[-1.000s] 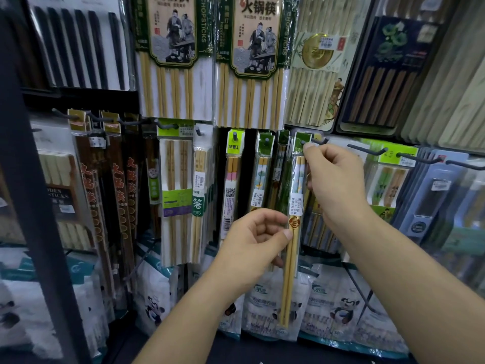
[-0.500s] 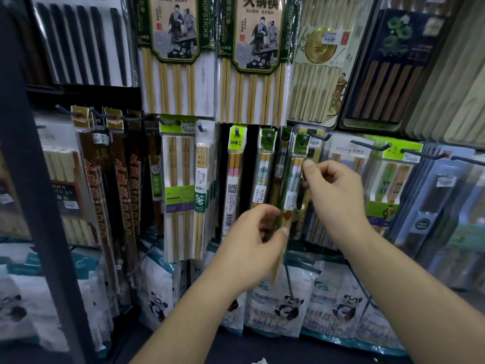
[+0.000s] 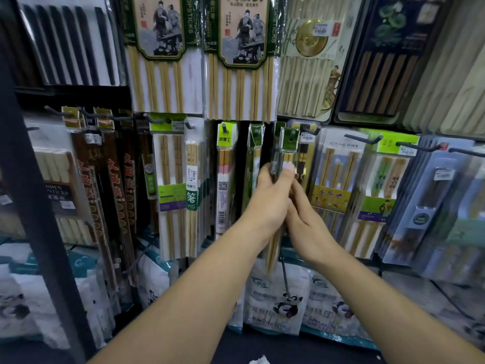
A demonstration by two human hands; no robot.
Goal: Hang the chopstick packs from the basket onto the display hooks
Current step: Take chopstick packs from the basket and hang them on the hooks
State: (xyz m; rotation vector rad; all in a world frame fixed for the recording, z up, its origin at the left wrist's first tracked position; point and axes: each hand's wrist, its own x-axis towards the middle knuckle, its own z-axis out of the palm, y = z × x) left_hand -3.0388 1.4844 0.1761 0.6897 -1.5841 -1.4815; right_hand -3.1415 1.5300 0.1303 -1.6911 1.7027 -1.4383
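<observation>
A narrow chopstick pack with a green header hangs in the middle row of the display, its header over a dark hook. The light wooden sticks run down behind my hands to about. My left hand pinches the pack's upper part between thumb and fingers. My right hand lies against the pack's right side just below, fingers straight and partly hidden behind the left hand. No basket is in view.
Hanging packs crowd both sides: a pink-tipped pack on the left, a blue-card pack on the right. Dark hooks stick out toward me. Panda-print bags stand below. A dark post runs down the left.
My right hand came down from the pack's header to beside the left hand. My left hand slid up the pack. The pack swung from tilted toward me to hanging straighter.
</observation>
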